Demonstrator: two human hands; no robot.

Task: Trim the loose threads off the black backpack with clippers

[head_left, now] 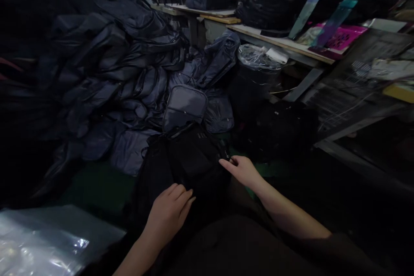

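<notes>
A black backpack (194,153) lies in front of me, close to my lap, its panels and straps hard to make out in the dim light. At its near side, my left hand (170,207) is closed, with curled fingers and fingertips pressed together on the dark fabric. My right hand (242,170) pinches the right edge of the same backpack between thumb and fingers, beside a small pale mark or tag. What exactly lies under the left fingertips is too dark to see.
A large heap of dark grey bags (129,60) spreads ahead and left. Clear plastic bags (48,241) lie at lower left. To the right stand a plastic-lined bin (255,82), a black bag (281,125) and a worktable (284,43) holding a pink item (343,36).
</notes>
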